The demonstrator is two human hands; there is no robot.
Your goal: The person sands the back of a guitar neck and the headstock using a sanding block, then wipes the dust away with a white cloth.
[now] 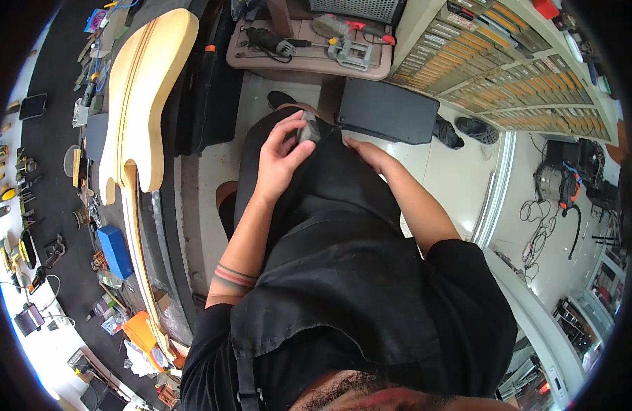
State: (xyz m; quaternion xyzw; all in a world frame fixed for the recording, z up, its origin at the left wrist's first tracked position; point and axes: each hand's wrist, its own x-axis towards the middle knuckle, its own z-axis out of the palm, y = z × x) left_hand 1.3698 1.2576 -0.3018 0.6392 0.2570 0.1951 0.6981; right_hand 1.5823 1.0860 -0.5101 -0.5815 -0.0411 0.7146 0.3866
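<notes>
Left hand (278,161): I see fingers pinching a small grey block (307,128).
Right hand (365,152): at block's three o'clock, flat on the black apron (343,226).
Desk (55,171): nine o'clock, unfinished guitar body (146,89).

The grey block (307,128) is largely covered by the fingers of the left hand (281,156), so its shape cannot be told. The fingertips of the right hand (366,153) are hidden behind the fold of the black apron (343,260). The guitar neck (143,274) is lost among clutter at its lower end. The small tools on the workbench (52,178) are too small to be identified. The drawer labels on the cabinet (494,68) cannot be read.
</notes>
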